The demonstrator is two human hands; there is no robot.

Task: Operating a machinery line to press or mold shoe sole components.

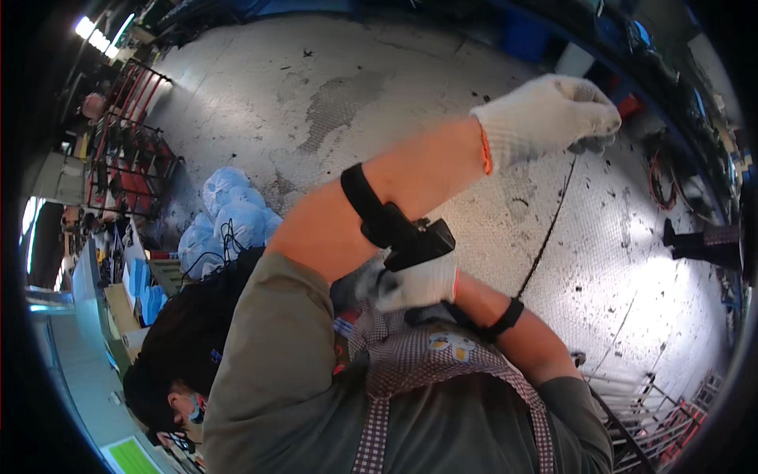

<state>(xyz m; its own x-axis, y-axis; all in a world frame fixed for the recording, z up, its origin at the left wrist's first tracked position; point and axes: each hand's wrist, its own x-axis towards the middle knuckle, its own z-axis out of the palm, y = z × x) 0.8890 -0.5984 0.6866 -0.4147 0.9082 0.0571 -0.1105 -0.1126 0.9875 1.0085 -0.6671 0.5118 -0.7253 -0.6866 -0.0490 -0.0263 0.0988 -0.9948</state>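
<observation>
My left hand (545, 118), in a white knit glove, is raised toward the upper right and closed in a fist on a thin black cable (553, 213). The cable hangs from the fist down across the grey floor toward my right forearm. A black device (414, 237) is strapped to my left forearm. My right hand (414, 286), also gloved, sits in front of my chest just under that device, which partly hides it. Whether it holds anything does not show. I wear an olive shirt and a checked apron (442, 359).
A heap of pale blue bags (229, 213) lies on the stained concrete floor (332, 87) at left, beside red metal racks (130, 150). A person's dark-haired head (181, 347) is at lower left. A metal rack (647, 403) stands at lower right, with coiled cables (663, 178) at right.
</observation>
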